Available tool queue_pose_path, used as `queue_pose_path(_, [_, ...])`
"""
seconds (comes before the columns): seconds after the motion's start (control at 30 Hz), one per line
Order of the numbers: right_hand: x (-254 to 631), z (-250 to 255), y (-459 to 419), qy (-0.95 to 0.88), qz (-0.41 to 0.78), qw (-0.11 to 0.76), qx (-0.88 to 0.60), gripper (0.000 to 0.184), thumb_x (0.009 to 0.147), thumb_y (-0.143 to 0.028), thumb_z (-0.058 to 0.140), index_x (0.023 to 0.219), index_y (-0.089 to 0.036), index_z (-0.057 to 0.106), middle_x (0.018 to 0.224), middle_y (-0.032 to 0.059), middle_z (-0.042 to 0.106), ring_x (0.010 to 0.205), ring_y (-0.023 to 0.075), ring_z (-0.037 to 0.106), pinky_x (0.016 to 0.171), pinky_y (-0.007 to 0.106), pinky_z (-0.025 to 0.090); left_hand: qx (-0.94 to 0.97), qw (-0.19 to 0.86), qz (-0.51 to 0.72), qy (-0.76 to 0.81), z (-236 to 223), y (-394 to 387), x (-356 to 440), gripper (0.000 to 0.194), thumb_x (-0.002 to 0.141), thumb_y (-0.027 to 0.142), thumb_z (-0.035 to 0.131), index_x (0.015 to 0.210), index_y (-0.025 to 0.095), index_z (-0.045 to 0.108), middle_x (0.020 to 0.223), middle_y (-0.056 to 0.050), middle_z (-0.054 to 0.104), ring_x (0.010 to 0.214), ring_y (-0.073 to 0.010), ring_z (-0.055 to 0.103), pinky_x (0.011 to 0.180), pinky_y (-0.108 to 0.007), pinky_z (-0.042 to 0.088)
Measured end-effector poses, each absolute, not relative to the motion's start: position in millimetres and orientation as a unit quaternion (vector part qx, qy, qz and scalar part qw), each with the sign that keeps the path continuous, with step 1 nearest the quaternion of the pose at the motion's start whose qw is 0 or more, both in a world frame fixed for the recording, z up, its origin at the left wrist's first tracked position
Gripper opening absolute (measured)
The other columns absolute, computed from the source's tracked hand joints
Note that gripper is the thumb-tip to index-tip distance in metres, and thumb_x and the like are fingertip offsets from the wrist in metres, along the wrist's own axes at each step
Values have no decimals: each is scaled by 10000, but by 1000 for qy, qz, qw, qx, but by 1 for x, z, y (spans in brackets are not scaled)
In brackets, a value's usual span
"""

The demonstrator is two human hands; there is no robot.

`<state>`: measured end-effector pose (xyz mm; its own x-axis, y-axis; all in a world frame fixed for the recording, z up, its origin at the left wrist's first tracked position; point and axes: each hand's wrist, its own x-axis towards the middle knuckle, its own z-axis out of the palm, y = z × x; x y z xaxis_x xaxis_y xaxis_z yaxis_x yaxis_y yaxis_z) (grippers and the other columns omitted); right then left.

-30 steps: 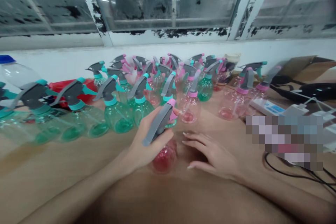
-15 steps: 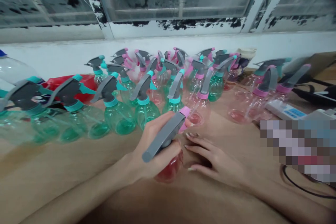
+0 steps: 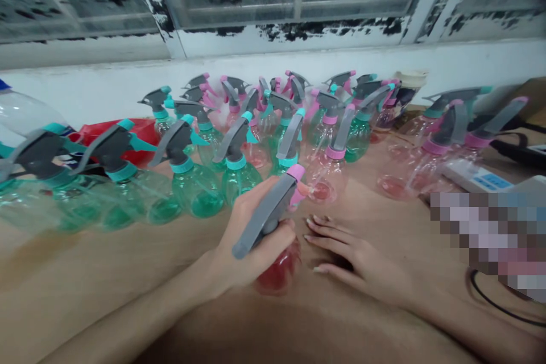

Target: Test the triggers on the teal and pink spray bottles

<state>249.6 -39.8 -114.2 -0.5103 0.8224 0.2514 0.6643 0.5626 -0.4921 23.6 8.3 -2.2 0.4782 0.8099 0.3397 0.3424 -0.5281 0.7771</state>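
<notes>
At the far left, a clear container [image 3: 29, 111] with a blue cap is standing behind a row of green spray bottles [image 3: 198, 190], whose grey heads are carrying turquoise collars and tips; a red bag [image 3: 140, 133] is lying behind them. Right of this row's front, the left hand [image 3: 234, 233] is keeping its fingers curled closed around the neck of a red spray bottle [image 3: 278, 273]. This bottle is standing on the worktop [image 3: 128, 253], its rounded, see-through body showing deep red and catching glints; its grey head is sloping up to a pink nozzle tip, while the hand is hiding its collar. Just beside it, the right hand [image 3: 358, 256] is spreading its fingers open, palm down, holding nothing. Farther right, pale pink spray bottles [image 3: 394, 182] are standing near a white device [image 3: 478, 175] with a blue label, and a black cable [image 3: 484, 302] is curving below a pixelated patch.
</notes>
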Motion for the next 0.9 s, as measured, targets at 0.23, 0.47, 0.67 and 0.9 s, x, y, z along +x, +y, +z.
queue_pose_path(0.23, [252, -118, -38, -861, 164, 206, -436, 462, 941, -427, 540, 1376, -271, 525, 1482, 45, 467, 1387, 248, 388, 1148, 505, 332, 811, 319, 369, 323, -6, 5, 25, 153, 730, 191, 487, 849, 253, 560, 776, -7, 567, 673, -178, 544, 675, -333, 527])
queue_pose_path(0.47, [253, -116, -38, -862, 172, 202, -432, 477, 946, -409, 540, 1404, -285, 491, 1504, 45, 431, 1392, 251, 381, 1145, 518, 333, 810, 326, 373, 314, -5, 7, 27, 231, 663, 159, 480, 873, 228, 544, 743, 2, 571, 627, -164, 515, 620, -315, 487])
queue_pose_path(0.67, [254, -117, -38, -865, 162, 195, -433, 483, 949, -407, 535, 1413, -285, 478, 1508, 43, 427, 1396, 248, 373, 1147, 514, 329, 808, 333, 382, 299, -4, 4, 27, 241, 670, 137, 470, 887, 211, 545, 716, 13, 537, 595, -156, 496, 591, -307, 461])
queue_pose_path(0.9, [254, -119, -40, -864, 149, 206, -435, 486, 948, -375, 545, 1419, -284, 469, 1501, 39, 437, 1391, 249, 380, 1148, 509, 324, 817, 333, 391, 262, -7, 11, 28, 246, 651, 138, 469, 885, 205, 512, 734, 24, 492, 605, -138, 465, 578, -283, 429])
